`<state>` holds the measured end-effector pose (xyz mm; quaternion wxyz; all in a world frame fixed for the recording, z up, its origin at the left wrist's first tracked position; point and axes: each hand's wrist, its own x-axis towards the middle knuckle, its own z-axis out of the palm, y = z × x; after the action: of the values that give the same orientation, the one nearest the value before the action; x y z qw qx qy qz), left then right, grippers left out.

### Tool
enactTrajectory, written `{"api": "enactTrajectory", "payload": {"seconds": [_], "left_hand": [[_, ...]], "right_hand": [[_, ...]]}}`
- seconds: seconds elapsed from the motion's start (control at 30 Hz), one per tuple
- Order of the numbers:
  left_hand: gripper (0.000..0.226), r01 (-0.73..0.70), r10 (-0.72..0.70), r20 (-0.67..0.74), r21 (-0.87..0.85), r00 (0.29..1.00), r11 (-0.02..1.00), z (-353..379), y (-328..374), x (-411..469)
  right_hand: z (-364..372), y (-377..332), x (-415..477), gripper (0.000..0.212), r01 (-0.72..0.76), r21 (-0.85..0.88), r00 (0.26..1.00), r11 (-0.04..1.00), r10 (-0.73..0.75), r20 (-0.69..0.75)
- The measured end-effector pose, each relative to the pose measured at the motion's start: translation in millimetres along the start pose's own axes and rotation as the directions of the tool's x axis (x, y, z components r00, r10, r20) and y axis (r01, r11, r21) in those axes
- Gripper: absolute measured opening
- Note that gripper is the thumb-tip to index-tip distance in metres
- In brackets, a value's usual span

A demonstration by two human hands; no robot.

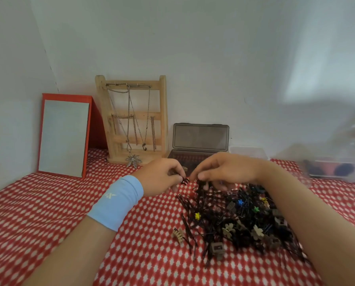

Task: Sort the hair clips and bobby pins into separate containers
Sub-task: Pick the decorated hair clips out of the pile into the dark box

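1. White walls [193, 48] meet in a corner behind a surface covered by a red cloth [38, 213] with a white dot pattern.
2. Against the left wall leans a red-framed mirror [64, 136]; just right of it stands a wooden rack [131, 118] hung with chains and a leaf pendant.
3. Right of the rack sits a dark box [200, 137], its lid propped open against the wall. Beside that lies a clear box [248, 152], and far right a blurred clear bin [335, 168] holds dark and red shapes that cannot be made out.
4. Spread over the cloth at right centre is the pile [234, 219]: black bobby pins tangled with small claw clips in yellow, blue, green, beige and brown. It lies below and mostly right of both hands, partly under the right forearm.
5. Left hand [162, 176], with a light blue wristband [116, 201], hovers at the pile's far left edge, fingers curled together; it seems to pinch a small dark clip [185, 181] at the fingertips.
6. Right hand [226, 170] is just beside the left, fingertips nearly touching it, fingers bunched down on a hanging bunch of pins [202, 187] at the pile's top edge.
7. A striped beige clip [178, 235] lies alone just left of the pile.
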<state>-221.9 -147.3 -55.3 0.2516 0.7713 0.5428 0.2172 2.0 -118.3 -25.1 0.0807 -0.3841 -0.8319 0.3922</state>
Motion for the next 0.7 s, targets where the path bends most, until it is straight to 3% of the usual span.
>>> {"api": "enactTrajectory", "payload": {"seconds": [0.1,0.17,0.23,0.3,0.4,0.5,0.7], "left_hand": [[0.008,0.010,-0.008,0.020,-0.113,1.000,0.994,-1,6,8],[0.008,0.048,-0.012,0.111,-0.326,0.994,0.944,-1,9,11],[0.011,0.115,0.044,0.235,-0.619,0.971,0.777,3,12,13],[0.013,0.141,0.099,0.267,-0.747,0.958,0.649,10,12,17],[0.012,0.131,0.083,0.253,-0.720,0.964,0.682,21,9,26],[0.011,0.114,0.039,0.252,-0.565,0.967,0.817,24,6,29],[0.010,0.088,-0.036,0.183,-0.285,0.982,0.954,16,3,29]], "right_hand": [[-6,9,1,0.024,0.004,0.091,0.994,0.996,0.006,-0.110],[-8,13,1,0.024,0.003,0.124,0.983,0.992,0.019,-0.180],[-10,18,1,0.023,0.013,0.205,0.966,0.979,0.040,-0.254],[-10,23,3,0.022,0.028,0.283,0.957,0.959,0.056,-0.284],[-12,29,4,0.021,0.022,0.319,0.957,0.947,0.073,-0.282],[-14,31,3,0.019,0.024,0.344,0.962,0.939,0.073,-0.264],[-19,39,3,0.026,0.055,0.391,0.973,0.919,0.039,-0.227]]}}
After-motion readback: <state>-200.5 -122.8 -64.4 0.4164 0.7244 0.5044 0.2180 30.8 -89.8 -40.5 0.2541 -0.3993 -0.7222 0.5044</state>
